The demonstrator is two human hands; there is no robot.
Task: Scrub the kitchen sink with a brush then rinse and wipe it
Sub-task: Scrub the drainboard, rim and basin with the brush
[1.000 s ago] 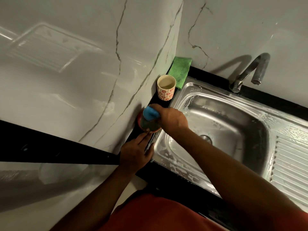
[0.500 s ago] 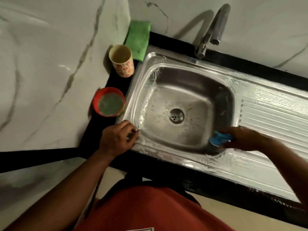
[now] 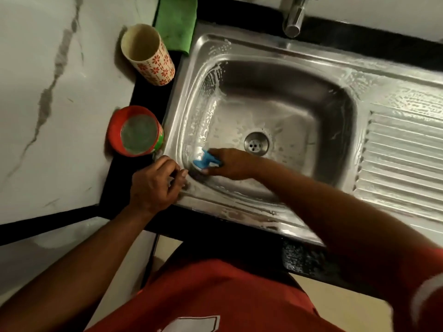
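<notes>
The right hand (image 3: 230,164), clamped round the brush (image 3: 203,161), had swept it from the sink's (image 3: 287,92) near-right corner to its near-left wall, still scrubbing; the left hand (image 3: 153,185) sat curled on the rim (image 3: 239,209), and I couldn't tell whether it held anything.

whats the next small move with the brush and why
Probably sweep the brush rightward along the basin's near wall: the right hand holds it in the near-left corner of the sink, suds streak the left wall, and the far and right walls look bare.
</notes>
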